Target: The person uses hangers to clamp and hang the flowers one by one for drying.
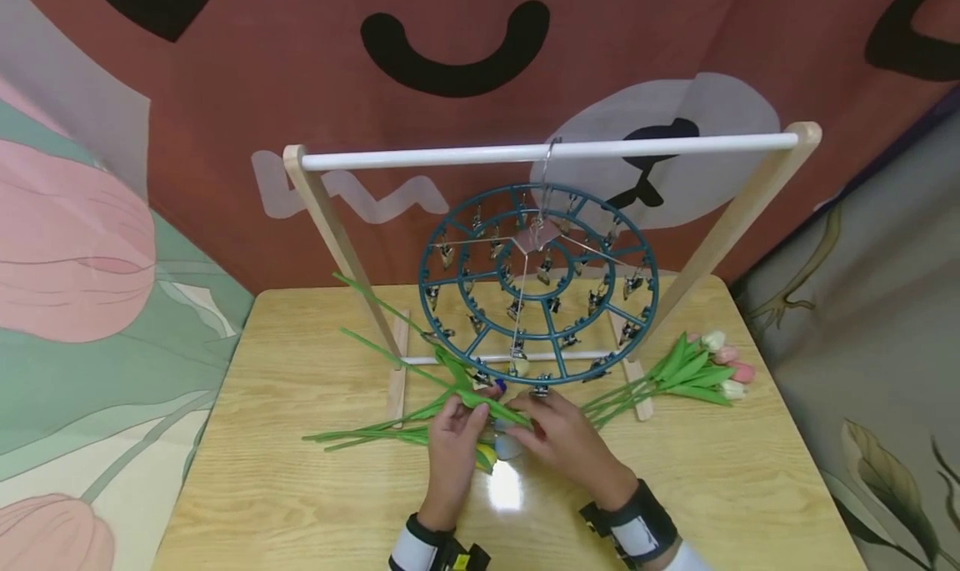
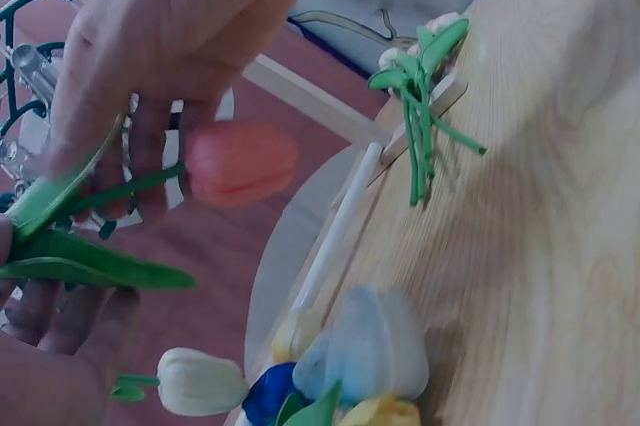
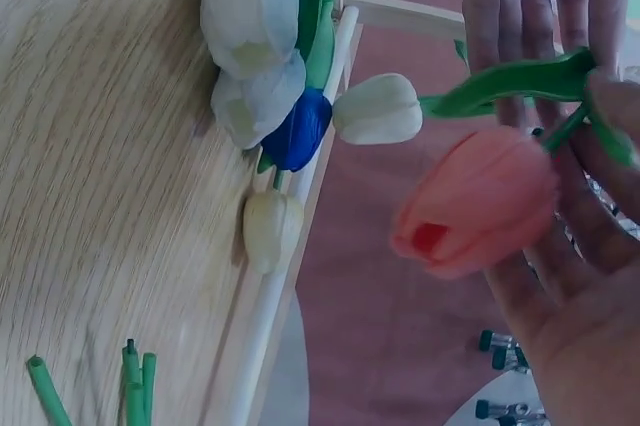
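Over the table both hands hold an artificial tulip with a coral head point(image 3: 480, 201) and green leaves point(image 2: 110, 261). My left hand point(image 1: 453, 438) pinches it at the leaves, thumb on top and fingers beneath. From the other side, my right hand point(image 1: 566, 438) grips the stem close below the flower head. Under the hands lie more tulips, among them a blue one point(image 3: 297, 131), pale bluish-white ones point(image 2: 375, 346) and a white one point(image 2: 200, 381). Their green stems point(image 1: 360, 433) point left.
A wooden rack with a white top bar point(image 1: 450, 156) stands behind the hands. From it hangs a round blue-green hanger point(image 1: 551, 338) with many small clips, its front rim just above the hands. A pink and white tulip bunch point(image 1: 693, 375) lies at right across the rack's foot.
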{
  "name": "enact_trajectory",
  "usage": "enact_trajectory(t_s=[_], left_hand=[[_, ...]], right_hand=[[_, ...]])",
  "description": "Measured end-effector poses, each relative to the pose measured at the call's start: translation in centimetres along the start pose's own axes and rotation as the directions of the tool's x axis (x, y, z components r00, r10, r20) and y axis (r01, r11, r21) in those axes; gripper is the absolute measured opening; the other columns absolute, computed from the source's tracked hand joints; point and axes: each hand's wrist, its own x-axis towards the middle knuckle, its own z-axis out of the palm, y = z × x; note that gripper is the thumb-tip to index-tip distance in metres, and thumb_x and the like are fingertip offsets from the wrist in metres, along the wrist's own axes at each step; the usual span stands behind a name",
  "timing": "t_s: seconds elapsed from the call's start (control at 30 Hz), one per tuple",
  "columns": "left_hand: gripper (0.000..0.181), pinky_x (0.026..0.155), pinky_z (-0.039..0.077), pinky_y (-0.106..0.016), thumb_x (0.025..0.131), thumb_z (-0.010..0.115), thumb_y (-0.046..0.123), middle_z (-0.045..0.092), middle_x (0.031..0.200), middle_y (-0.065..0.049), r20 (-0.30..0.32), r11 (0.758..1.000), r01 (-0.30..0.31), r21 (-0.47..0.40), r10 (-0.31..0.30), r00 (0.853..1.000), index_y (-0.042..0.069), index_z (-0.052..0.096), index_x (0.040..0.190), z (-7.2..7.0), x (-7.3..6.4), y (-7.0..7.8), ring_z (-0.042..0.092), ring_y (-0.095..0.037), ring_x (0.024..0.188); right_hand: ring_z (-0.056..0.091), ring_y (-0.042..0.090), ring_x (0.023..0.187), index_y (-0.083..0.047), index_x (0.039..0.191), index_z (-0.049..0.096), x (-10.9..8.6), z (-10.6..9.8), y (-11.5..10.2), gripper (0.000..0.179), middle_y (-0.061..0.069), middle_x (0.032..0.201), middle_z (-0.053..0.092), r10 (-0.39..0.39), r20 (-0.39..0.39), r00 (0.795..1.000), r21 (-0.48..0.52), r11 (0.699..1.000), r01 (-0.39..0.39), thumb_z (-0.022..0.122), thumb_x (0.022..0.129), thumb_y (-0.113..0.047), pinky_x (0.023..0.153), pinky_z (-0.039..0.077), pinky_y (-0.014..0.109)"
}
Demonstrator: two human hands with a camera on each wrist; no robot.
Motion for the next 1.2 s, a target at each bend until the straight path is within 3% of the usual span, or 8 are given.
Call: enact_trajectory(t_s=[0.17,0.43,0.5,0.6,0.7,0.8,1.0,1.2], left_hand=[[0.017,0.078,0.064,-0.025,0.098,0.067,0.001,0.077,0.103,-0.011,-0.044,0.996,-0.045,0.073,0.048,0.998,-0.011,0.065,0.111,-0.6,0.2,0.2,0.075,-0.013,0.091],[0.016,0.063,0.062,-0.026,0.100,0.064,0.002,0.072,0.097,-0.009,-0.025,0.988,-0.092,0.127,0.096,0.995,-0.007,0.066,0.114,-0.9,0.3,0.3,0.073,-0.010,0.080],[0.018,0.060,0.062,-0.028,0.101,0.063,0.003,0.071,0.097,-0.011,-0.012,0.986,-0.098,0.138,0.101,0.995,-0.008,0.064,0.115,-1.0,0.3,0.3,0.073,-0.009,0.079],[0.018,0.057,0.061,-0.033,0.102,0.062,0.002,0.070,0.093,-0.019,0.014,0.979,-0.125,0.162,0.124,0.992,-0.011,0.063,0.114,-1.1,0.3,0.3,0.072,-0.007,0.076],[0.013,0.056,0.060,-0.029,0.101,0.061,-0.002,0.069,0.091,-0.021,0.021,0.970,-0.161,0.181,0.160,0.987,-0.009,0.063,0.112,-1.0,0.4,0.1,0.071,-0.007,0.077],[0.011,0.050,0.053,-0.021,0.100,0.061,-0.005,0.066,0.082,-0.011,0.011,0.958,-0.184,0.218,0.186,0.983,-0.004,0.066,0.109,-0.9,0.5,0.0,0.063,-0.004,0.066],[0.015,0.043,0.042,-0.019,0.100,0.062,-0.003,0.065,0.076,-0.016,-0.001,0.950,-0.178,0.256,0.185,0.983,0.002,0.068,0.113,-0.8,0.4,0.1,0.051,-0.009,0.053],[0.013,0.049,0.056,-0.025,0.101,0.064,0.003,0.074,0.089,-0.020,0.010,0.950,-0.168,0.264,0.172,0.985,0.004,0.068,0.113,-0.9,0.6,0.0,0.069,-0.010,0.068]], right_hand=[[0.044,0.003,0.071,-0.014,0.153,0.043,0.6,0.1,-1.4,0.070,-0.003,0.080,0.056,0.113,0.098,0.989,0.028,0.993,-0.117,0.045,0.104,-0.063,0.063,0.044,0.021],[0.025,-0.012,0.048,-0.010,0.165,0.019,1.9,0.2,-2.9,0.080,-0.017,0.056,0.032,0.142,0.115,0.983,0.254,0.952,-0.168,0.065,0.102,-0.031,0.043,0.031,0.009],[0.024,-0.013,0.047,-0.009,0.165,0.017,2.5,0.2,-3.3,0.081,-0.013,0.059,0.045,0.145,0.106,0.984,0.283,0.944,-0.170,0.064,0.103,-0.028,0.043,0.032,0.008],[0.041,-0.010,0.050,-0.007,0.164,0.019,3.7,0.0,-3.9,0.079,0.006,0.109,0.075,0.179,0.101,0.979,0.317,0.927,-0.202,0.064,0.103,-0.026,0.057,0.049,0.012],[0.070,0.007,0.093,-0.006,0.162,0.027,4.9,0.0,-4.4,0.076,0.010,0.159,0.048,0.220,0.074,0.973,0.331,0.915,-0.231,0.068,0.100,-0.024,0.091,0.060,0.031],[0.053,0.026,0.137,-0.007,0.157,0.038,5.9,0.2,-4.4,0.073,0.006,0.147,0.058,0.234,-0.004,0.972,0.300,0.928,-0.222,0.074,0.096,-0.024,0.112,0.050,0.047],[0.064,0.023,0.118,-0.005,0.132,0.062,7.2,0.5,-4.2,0.053,0.008,0.122,0.067,0.229,-0.131,0.965,0.267,0.945,-0.189,0.084,0.087,-0.021,0.099,0.058,0.038],[0.069,0.018,0.099,-0.005,0.108,0.073,7.9,0.1,-4.1,0.025,0.006,0.106,0.070,0.241,-0.164,0.957,0.268,0.944,-0.191,0.085,0.087,-0.014,0.082,0.062,0.026]])
